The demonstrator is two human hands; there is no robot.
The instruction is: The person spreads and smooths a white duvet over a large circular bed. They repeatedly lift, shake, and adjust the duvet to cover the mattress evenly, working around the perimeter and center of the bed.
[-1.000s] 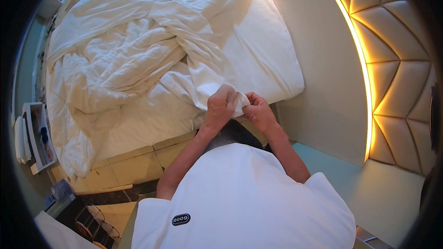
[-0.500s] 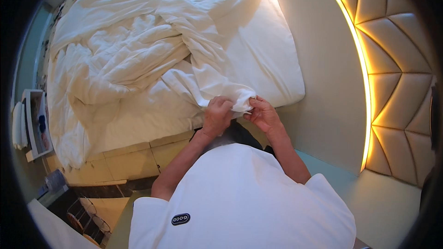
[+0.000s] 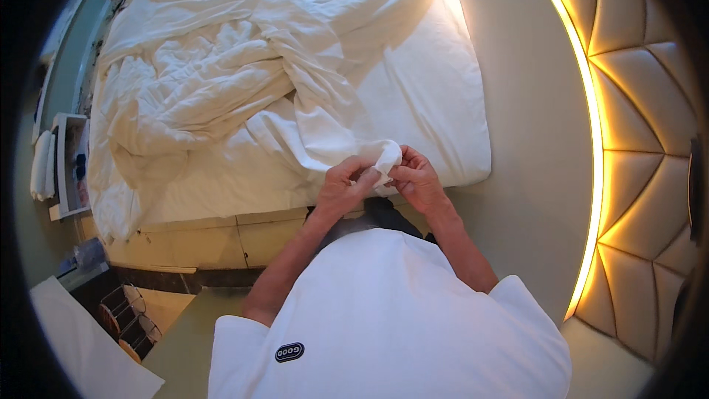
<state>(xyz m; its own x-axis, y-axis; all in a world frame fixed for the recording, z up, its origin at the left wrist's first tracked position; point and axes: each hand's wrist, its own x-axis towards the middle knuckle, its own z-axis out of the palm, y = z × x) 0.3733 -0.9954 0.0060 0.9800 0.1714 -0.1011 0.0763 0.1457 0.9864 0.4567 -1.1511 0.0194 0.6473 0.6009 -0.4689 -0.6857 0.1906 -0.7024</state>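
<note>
A rumpled white duvet cover [image 3: 229,81] lies in deep folds over the bed. One edge of it comes toward me and ends in a small bunch between my hands. My left hand [image 3: 343,186] is closed on this bunched edge, its fingers curled inward. Close beside it on the right, my right hand [image 3: 419,181] pinches the same edge between thumb and fingers. A loop of the cloth stands up between the two hands. Beneath, the mattress [image 3: 450,96] with its smooth white sheet shows at the right and along the near side.
A plain grey panel [image 3: 539,103] flanks the bed on the right, before a glowing light strip [image 3: 594,125] and padded wall panels [image 3: 631,89]. At left is a white-framed shelf [image 3: 70,166]. A wire rack [image 3: 129,318] and a white sheet-like piece [image 3: 92,347] are at lower left.
My fingers have shifted along the cloth edge, and the bunch now stands as a narrower loop between my hands. The whole view has turned slightly.
</note>
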